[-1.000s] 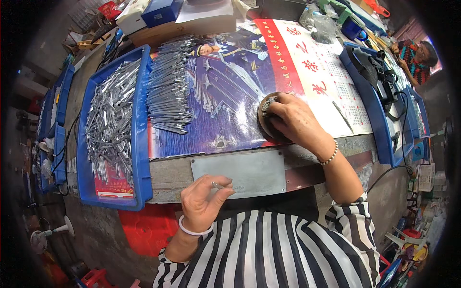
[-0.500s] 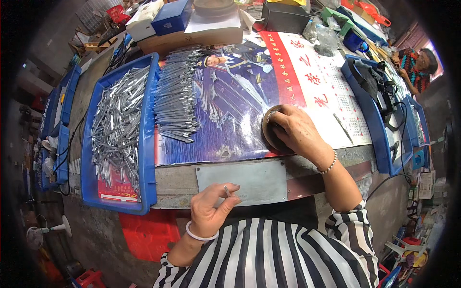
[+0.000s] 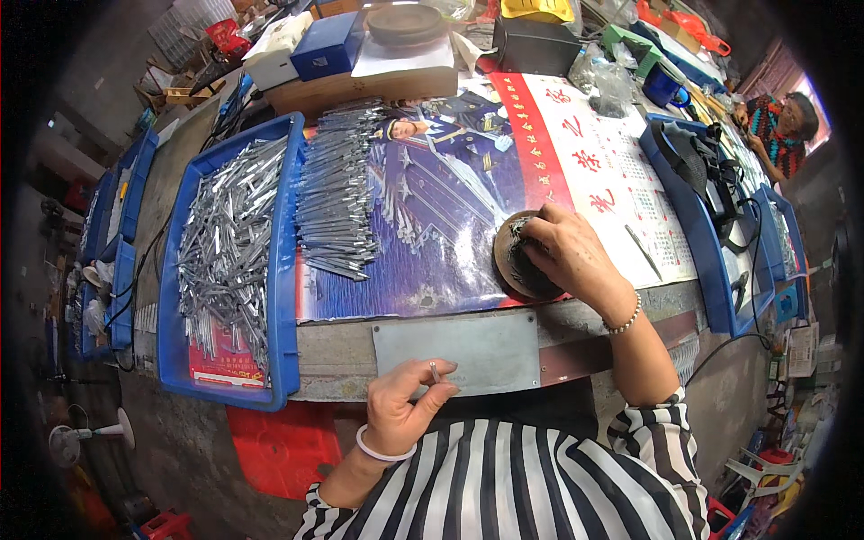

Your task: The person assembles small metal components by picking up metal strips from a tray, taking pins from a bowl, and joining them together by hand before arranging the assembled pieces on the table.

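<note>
My left hand (image 3: 402,409) is over the near table edge, thumb and forefinger closed on a small silvery metal piece (image 3: 434,370). My right hand (image 3: 580,263) reaches into a round dark dish (image 3: 511,274) on the poster. Its fingers are pinched together over small metal bits in the dish; what they grip, if anything, is hidden. Left of the dish, many slim metal pieces (image 3: 335,193) lie side by side in a long row. Beyond them a blue tray (image 3: 291,261) holds a heap of similar loose pieces (image 3: 229,238).
A shiny poster calendar (image 3: 432,279) covers the table, with a thin metal rod (image 3: 643,252) on it. A grey plate (image 3: 468,346) lies at the front edge. Blue bins (image 3: 720,297) with black straps stand right; boxes (image 3: 326,47) are behind. Another person (image 3: 781,135) sits far right.
The view has shifted slightly, so the table appears a little lower. My right hand stays at the dish, its fingers moved slightly. My left hand keeps the metal piece pinched.
</note>
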The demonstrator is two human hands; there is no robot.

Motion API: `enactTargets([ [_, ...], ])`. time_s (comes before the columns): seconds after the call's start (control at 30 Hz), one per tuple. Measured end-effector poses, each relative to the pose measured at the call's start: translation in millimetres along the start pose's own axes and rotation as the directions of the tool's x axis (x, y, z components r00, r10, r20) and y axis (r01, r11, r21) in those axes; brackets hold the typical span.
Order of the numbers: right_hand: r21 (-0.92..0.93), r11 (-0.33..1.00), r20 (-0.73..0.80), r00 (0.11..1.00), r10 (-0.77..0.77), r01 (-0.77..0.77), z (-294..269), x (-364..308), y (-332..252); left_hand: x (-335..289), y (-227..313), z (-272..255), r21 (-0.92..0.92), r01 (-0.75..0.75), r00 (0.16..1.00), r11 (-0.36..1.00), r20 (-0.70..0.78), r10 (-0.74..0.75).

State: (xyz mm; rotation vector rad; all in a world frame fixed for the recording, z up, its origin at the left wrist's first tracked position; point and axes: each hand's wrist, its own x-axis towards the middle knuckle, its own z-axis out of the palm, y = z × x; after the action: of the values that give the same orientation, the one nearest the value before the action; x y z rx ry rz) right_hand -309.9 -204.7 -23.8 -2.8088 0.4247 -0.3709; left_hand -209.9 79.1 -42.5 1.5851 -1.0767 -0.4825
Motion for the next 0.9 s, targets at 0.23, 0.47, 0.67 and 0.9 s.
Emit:
enactTargets([
  [0.23, -0.027, 1.0, 0.003, 1.0, -0.007, 0.007, 5, -6, -7, -5, 4, 5, 0.004, 0.041, 0.999, 0.999, 0.018, -0.041],
  [0.47, -0.078, 0.997, -0.021, 1.0, 0.02, -0.021, 9, -9, -2, -4, 8, 6, -0.008, 0.054, 0.998, 0.998, 0.029, -0.054],
  [0.67, -0.041, 0.999, -0.09, 0.996, -0.001, -0.003, 7, -6, 1, -1, 10, 9, -0.04, 0.045, 0.999, 0.998, 0.028, -0.044],
  [0.9, 0.208, 0.975, -0.183, 0.975, 0.122, -0.082, 4, -11, 5, -7, 9, 14, -0.091, 0.089, 0.996, 0.992, 0.035, -0.086],
])
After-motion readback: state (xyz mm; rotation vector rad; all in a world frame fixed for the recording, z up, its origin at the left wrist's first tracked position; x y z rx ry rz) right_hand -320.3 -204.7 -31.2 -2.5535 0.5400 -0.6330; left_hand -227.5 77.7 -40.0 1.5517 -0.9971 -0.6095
